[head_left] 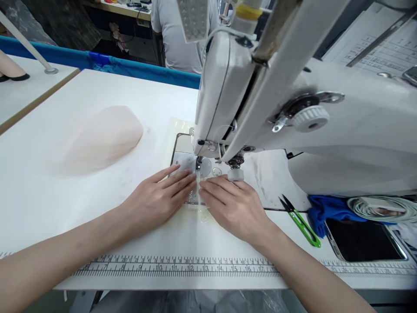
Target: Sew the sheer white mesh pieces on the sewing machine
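Note:
My left hand (pixel 159 198) lies flat on the sewing machine's bed, fingers stretched out and their tips just left of the presser foot (pixel 198 163). From the other side my right hand (pixel 233 204) rests with extended fingers close together, tips pointing at the left fingertips. A narrow, see-through strip (pixel 199 202) runs in the small gap between both hands toward the presser foot. The fingertips seem to touch its edges; how far it extends under them is hidden. The sewing machine (pixel 224 87) stands over the hands, its needle area partly covered.
A pale beige moulded cup (pixel 107 137) lies left on the white table (pixel 156 98). Green thread snips (pixel 302 226), a blue cloth (pixel 317 213), a phone (pixel 365 239) and a coiled cord (pixel 381 206) lie right. A ruler tape (pixel 176 266) follows the front edge. Another person (pixel 179 34) is behind.

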Demonstrator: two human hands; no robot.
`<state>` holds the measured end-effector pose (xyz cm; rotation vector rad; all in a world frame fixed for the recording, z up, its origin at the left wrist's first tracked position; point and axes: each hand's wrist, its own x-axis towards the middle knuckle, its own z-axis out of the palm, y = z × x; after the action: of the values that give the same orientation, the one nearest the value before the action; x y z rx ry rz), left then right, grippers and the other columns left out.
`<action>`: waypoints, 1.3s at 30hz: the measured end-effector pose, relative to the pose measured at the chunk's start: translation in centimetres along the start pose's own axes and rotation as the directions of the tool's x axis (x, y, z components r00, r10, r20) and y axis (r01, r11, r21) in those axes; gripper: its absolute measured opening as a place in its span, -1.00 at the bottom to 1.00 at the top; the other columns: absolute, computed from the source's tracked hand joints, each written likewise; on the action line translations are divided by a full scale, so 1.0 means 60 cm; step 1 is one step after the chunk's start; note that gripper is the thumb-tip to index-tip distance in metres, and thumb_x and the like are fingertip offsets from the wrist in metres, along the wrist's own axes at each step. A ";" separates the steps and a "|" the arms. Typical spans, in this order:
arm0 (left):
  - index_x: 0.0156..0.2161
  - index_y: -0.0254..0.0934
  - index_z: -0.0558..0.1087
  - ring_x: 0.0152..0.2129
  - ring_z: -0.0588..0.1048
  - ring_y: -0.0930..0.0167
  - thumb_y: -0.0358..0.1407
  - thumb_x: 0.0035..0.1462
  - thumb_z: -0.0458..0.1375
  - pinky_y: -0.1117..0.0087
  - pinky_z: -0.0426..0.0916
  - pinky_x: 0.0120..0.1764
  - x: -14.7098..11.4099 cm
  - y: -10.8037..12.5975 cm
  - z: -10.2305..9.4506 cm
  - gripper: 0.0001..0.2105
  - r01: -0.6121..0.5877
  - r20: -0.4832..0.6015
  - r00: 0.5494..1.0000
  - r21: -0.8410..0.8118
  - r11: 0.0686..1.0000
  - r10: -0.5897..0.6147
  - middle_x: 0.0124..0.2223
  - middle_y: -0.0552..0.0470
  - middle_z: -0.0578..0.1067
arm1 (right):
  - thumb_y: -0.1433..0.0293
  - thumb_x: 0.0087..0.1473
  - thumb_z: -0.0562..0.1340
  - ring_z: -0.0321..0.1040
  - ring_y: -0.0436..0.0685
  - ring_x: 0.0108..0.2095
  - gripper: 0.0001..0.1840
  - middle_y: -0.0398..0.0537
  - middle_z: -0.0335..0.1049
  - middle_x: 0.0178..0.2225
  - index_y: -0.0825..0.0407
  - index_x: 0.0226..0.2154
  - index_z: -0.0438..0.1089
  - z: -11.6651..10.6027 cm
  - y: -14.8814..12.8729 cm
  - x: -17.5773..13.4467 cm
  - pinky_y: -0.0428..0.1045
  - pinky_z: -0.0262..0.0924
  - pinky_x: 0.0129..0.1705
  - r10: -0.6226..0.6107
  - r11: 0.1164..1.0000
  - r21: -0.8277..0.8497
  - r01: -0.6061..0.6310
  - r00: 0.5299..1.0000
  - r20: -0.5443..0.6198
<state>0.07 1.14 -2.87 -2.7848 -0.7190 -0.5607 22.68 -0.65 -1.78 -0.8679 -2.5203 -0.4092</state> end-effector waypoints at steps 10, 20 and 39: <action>0.10 -0.43 0.40 0.05 0.46 0.27 -0.46 0.30 0.00 0.14 0.22 0.24 -0.003 0.003 -0.001 -0.69 -0.022 0.013 1.000 0.021 1.000 0.022 0.10 -0.12 0.48 | 0.53 0.14 0.21 0.50 0.07 -0.21 -0.85 -0.06 0.59 -0.25 0.11 -0.31 0.53 -0.006 0.003 0.004 0.02 0.39 -0.16 -0.013 0.994 0.104 0.012 1.000 0.006; 0.07 -0.42 0.43 0.06 0.45 0.28 -0.46 0.30 -0.01 0.13 0.19 0.26 0.001 -0.002 0.003 -0.70 -0.001 0.007 1.000 -0.013 1.000 0.001 0.10 -0.12 0.48 | 0.52 0.16 0.19 0.51 0.05 -0.19 -0.82 -0.09 0.59 -0.21 0.06 -0.32 0.53 -0.005 0.007 0.006 -0.01 0.38 -0.16 -0.007 0.996 0.093 0.006 1.000 0.006; 0.04 -0.37 0.46 0.02 0.49 0.30 -0.48 0.28 -0.01 0.07 0.14 0.28 0.003 -0.009 0.001 -0.70 0.023 -0.006 1.000 0.018 1.000 -0.023 0.05 -0.09 0.52 | 0.57 0.14 0.21 0.51 0.06 -0.22 -0.83 -0.03 0.58 -0.18 0.10 -0.32 0.53 0.011 0.008 -0.001 0.00 0.38 -0.11 0.002 1.000 0.005 -0.001 0.999 -0.032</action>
<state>-0.02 1.71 -2.80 -2.7599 -0.7526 -0.5638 22.81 -0.04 -2.31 -0.8548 -2.4905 -0.4131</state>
